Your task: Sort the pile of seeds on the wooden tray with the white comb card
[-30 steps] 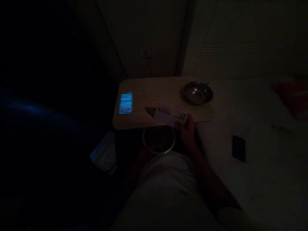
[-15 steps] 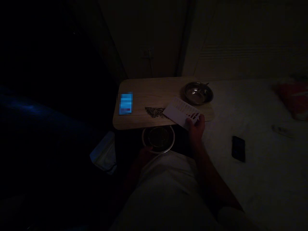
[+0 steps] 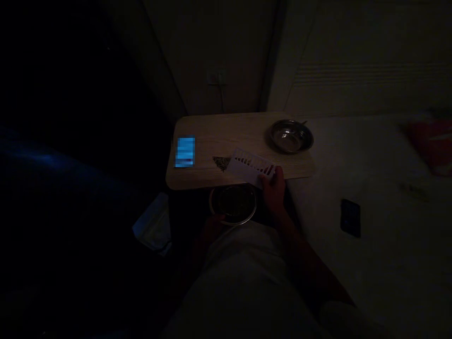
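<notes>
My right hand (image 3: 273, 189) is closed on the right end of a pale, flat piece with a row of slots (image 3: 249, 165), perhaps card or plastic. It lies tilted over the front of a small wooden table (image 3: 212, 129). Small dark grains (image 3: 221, 163) are spread on the tabletop at its left end, partly covered by it. Below the table's front edge, my left hand (image 3: 213, 223) grips the rim of a round metal bowl (image 3: 233, 221). The bowl's inside is dark, and I cannot make out what it holds.
A second metal bowl (image 3: 291, 136) with a utensil handle stands at the table's back right. A glowing screen (image 3: 185, 152) lies at the left. A dark phone (image 3: 350, 217) rests on the white bed (image 3: 388, 263). A pale bag-like thing (image 3: 155, 226) is at lower left.
The slotted piece in my right hand moved right, baring more grains, then came back left over them. My left hand and its bowl have stayed nearly still.
</notes>
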`<state>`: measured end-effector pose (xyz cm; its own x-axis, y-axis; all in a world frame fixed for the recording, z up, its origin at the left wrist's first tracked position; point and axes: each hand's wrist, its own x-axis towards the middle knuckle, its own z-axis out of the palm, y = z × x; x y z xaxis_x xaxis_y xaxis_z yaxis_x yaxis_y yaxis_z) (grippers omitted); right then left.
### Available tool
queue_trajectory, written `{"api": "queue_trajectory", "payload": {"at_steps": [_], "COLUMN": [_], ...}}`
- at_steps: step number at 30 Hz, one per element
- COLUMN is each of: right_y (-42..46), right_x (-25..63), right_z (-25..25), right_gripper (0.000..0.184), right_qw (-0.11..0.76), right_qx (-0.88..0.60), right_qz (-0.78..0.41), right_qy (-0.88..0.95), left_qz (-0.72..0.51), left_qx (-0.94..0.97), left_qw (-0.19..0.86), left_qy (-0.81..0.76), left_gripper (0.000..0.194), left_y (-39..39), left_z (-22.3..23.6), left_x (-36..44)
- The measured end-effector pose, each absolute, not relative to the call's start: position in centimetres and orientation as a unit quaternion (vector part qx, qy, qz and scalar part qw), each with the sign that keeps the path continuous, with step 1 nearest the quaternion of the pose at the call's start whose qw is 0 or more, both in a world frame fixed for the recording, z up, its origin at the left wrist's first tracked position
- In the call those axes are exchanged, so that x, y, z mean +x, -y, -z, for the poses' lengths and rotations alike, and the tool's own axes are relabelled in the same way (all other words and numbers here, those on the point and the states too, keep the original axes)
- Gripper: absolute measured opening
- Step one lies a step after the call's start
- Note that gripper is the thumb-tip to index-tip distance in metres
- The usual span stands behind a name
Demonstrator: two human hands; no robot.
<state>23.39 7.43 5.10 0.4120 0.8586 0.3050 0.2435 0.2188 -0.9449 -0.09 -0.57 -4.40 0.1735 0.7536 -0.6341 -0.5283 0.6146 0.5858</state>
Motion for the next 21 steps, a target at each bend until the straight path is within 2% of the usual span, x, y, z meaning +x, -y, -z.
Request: {"api": "queue_trajectory", "payload": {"at_steps": [7, 12, 21], "right_y": [-7.9, -8.1, -7.5], "right_x": [23.9, 23.7, 24.0], "right_z": [-6.4, -6.4, -6.5], "right_gripper": [0.019, 0.017, 0.017], "right_qw": [0.636, 0.616, 0.644], "right_qx": [-0.571, -0.568, -0.551], "right_qz": [-0.201, -0.21, -0.226], "right_qy": [0.479, 0.502, 0.48], "left_qz": [-0.397, -0.406, -0.406], "left_qx": [0.11, 0.104, 0.102], "left_qw": [0.765, 0.735, 0.723], "left_qy": [-0.496, -0.533, -0.55], "left_gripper": [0.019, 0.03, 0.024], "left_y": [0.4, 0.5, 0.4], "left_z": [4.5, 3.4, 4.4], "left_x": [-0.1, 0.6, 0.1]}}
